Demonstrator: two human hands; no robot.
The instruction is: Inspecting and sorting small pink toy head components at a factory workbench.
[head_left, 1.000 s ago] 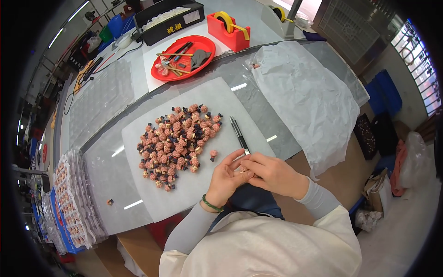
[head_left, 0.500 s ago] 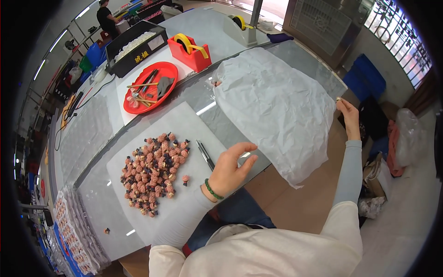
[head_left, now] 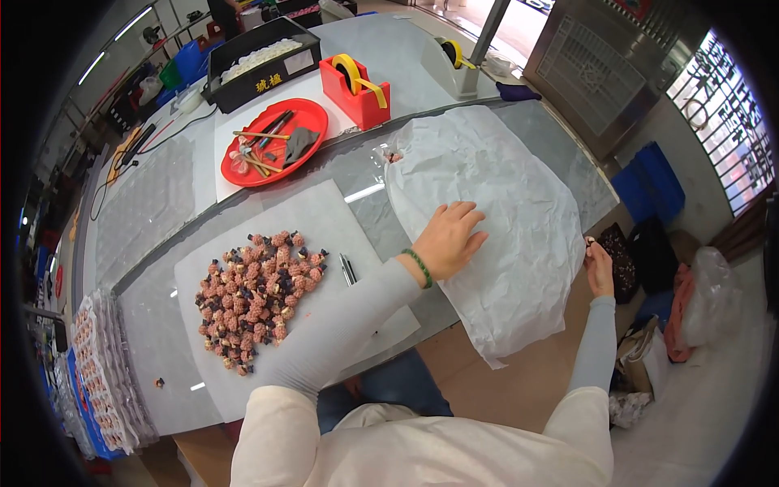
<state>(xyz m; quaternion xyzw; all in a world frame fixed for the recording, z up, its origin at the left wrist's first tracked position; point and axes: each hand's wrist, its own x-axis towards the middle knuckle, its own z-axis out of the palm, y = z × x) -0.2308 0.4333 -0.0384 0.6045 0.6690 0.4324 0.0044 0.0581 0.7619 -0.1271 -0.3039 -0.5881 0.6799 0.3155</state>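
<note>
My left hand [head_left: 449, 241], with a green beaded bracelet on its wrist, is over the thin white sheet [head_left: 495, 178] on the table's right side. Its fingers are apart and it holds nothing. At the sheet's right edge, my right hand [head_left: 599, 270] pinches a small pinkish piece [head_left: 590, 242], too small to make out well. The sheet is crinkled, and its near end hangs over the table edge. Left of my left forearm, a heap of small pink knobbly pieces with dark ends [head_left: 256, 296] lies on a pale board [head_left: 191, 280]. A pen [head_left: 348, 269] lies beside the heap.
A red round tray [head_left: 312, 122] holds sticks and tools. Behind it stand a black crate [head_left: 243, 101], a red tape dispenser [head_left: 373, 105] and a grey one [head_left: 461, 81]. Stacked clear trays [head_left: 109, 373] stand at left. Bags and boxes [head_left: 649, 349] lie at right.
My left hand has moved forward and right, from beside the board to over the white sheet. My right hand stays pinched at the sheet's right edge. The view has shifted somewhat.
</note>
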